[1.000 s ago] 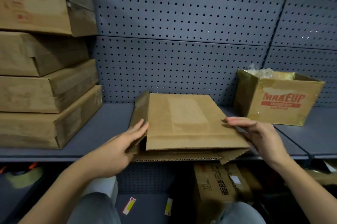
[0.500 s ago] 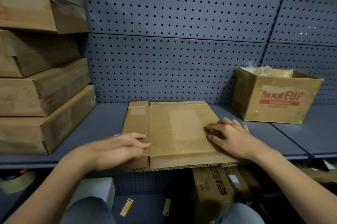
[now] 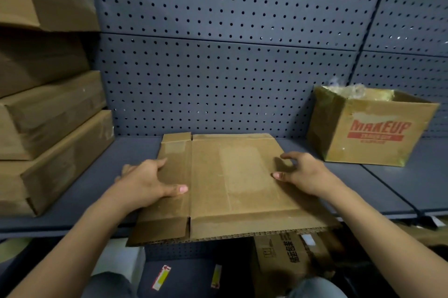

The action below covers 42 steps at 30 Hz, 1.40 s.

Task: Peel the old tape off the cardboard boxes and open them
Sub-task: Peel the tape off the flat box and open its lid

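A flattened cardboard box (image 3: 232, 183) lies on the grey shelf (image 3: 97, 188), its near edge overhanging the shelf front. A pale rectangle of old tape residue shows on its top panel, and a small tape patch on the left flap. My left hand (image 3: 148, 182) rests on the left flap with the thumb stretched across toward the fold. My right hand (image 3: 305, 174) hovers over the box's right edge, fingers loosely curled, fingertips touching the cardboard.
A stack of closed cardboard boxes (image 3: 48, 127) fills the left of the shelf. An open box printed MAKEUP (image 3: 371, 130) stands at the right with plastic inside. A pegboard wall (image 3: 230, 67) backs the shelf. More boxes (image 3: 286, 256) sit below.
The box went from raised and partly open to pressed flat on the shelf. My right hand slid from the top panel to the right edge and lifted its palm.
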{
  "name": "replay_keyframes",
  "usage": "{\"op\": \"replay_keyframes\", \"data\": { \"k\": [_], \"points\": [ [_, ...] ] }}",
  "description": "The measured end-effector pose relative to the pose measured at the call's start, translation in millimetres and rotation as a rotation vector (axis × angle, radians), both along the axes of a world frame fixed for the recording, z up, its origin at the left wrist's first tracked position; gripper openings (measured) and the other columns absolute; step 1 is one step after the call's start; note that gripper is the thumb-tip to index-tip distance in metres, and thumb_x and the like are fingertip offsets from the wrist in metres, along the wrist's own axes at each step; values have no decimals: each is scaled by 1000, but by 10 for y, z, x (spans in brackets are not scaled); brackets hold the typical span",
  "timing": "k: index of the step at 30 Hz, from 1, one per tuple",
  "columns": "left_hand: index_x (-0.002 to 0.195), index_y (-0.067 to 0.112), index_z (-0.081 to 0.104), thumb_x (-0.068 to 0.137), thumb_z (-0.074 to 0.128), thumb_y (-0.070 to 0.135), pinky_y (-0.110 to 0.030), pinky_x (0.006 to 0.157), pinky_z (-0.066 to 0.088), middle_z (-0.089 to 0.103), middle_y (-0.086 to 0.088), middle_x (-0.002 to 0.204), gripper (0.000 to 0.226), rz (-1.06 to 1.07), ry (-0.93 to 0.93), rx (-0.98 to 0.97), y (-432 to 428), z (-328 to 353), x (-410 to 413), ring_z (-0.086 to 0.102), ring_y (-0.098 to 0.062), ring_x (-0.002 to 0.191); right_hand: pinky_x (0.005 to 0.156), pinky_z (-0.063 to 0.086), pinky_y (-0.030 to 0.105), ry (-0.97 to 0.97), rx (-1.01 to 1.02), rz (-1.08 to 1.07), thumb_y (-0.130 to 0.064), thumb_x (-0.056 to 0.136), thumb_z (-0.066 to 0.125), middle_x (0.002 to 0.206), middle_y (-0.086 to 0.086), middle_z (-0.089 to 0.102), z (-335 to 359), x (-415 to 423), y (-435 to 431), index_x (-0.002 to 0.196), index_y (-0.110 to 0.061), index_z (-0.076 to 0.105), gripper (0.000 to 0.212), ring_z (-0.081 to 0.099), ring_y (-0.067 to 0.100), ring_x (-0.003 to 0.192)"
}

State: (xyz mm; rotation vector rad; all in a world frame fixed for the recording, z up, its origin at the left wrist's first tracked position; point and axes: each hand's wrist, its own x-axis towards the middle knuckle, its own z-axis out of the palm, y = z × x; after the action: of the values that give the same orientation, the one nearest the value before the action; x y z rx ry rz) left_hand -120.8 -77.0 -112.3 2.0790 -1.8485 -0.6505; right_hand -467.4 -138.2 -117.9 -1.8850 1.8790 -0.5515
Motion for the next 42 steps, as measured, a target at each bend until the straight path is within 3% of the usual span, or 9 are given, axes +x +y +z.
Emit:
{"op": "replay_keyframes", "data": {
  "k": [3, 6, 13, 15, 19, 26, 31, 36, 42],
  "points": [
    [155, 24, 30, 50, 84, 65, -46, 117, 27, 37, -3, 156, 125, 10, 240, -56, -15, 18, -50, 32, -29, 143, 95, 45, 32, -189, -11, -18, -30, 83, 80, 138, 11, 54, 4, 33, 36, 131, -21, 58, 54, 53, 27, 125],
    [152, 18, 37, 60, 93, 25, -28, 100, 37, 47, -5, 145, 108, 53, 526, -126, 3, 5, -74, 47, -17, 121, 87, 43, 29, -368, -39, -39, -18, 86, 77, 133, 15, 55, 20, 66, 125, 133, -17, 57, 51, 54, 23, 116],
    [144, 25, 44, 53, 94, 11, -24, 73, 47, 65, -1, 114, 104, 138, 864, -315, 108, 62, -117, 64, -19, 102, 88, 54, 34, -533, -161, 6, -13, 88, 74, 131, 9, 58, 256, 54, 430, 138, -21, 52, 56, 61, 25, 116],
    [143, 29, 45, 53, 94, 13, -22, 74, 47, 62, 3, 114, 104, 92, 849, -345, 192, 130, -196, 62, -18, 104, 90, 55, 35, -492, -229, 14, -13, 88, 74, 130, 9, 60, 377, -14, 531, 139, -23, 50, 58, 61, 24, 116],
    [143, 33, 47, 55, 92, 17, -16, 75, 44, 54, 20, 112, 100, -26, 836, -418, 325, 311, -437, 56, 1, 100, 64, 44, 9, -422, -326, -21, -16, 86, 75, 119, -3, 56, 624, -253, 818, 139, -28, 50, 60, 56, 7, 97],
    [145, 39, 45, 63, 89, 21, 2, 68, 39, 48, 33, 110, 95, -291, 806, -422, 361, 608, -1139, 47, 32, 79, 84, 40, 29, -283, -445, -176, -25, 82, 78, 129, -13, 47, 801, -985, 1587, 133, -48, 46, 65, 42, 7, 112],
    [146, 41, 42, 64, 88, 24, -2, 88, 31, 45, 19, 135, 95, -475, 732, -434, 336, 693, -1824, 43, 14, 111, 65, 41, 20, -175, -411, -271, -31, 82, 79, 103, -19, 49, 798, -1577, 2120, 129, -49, 40, 64, 52, 6, 89],
    [146, 44, 42, 66, 89, 29, -20, 103, 27, 42, 10, 141, 94, -637, 639, -409, 301, 598, -2724, 39, -4, 128, 60, 47, 32, -94, -310, -454, -35, 80, 80, 84, 7, 56, 611, -2251, 2638, 125, -51, 33, 67, 58, 23, 74],
    [150, 43, 35, 75, 85, 28, -27, 116, 23, 33, 4, 149, 91, -848, 507, -339, 329, 236, -3789, 32, -12, 137, 78, 52, 44, -49, -153, -649, -35, 80, 79, 95, 10, 62, 179, -2911, 3202, 129, -47, 20, 77, 61, 28, 83]
  ]
}}
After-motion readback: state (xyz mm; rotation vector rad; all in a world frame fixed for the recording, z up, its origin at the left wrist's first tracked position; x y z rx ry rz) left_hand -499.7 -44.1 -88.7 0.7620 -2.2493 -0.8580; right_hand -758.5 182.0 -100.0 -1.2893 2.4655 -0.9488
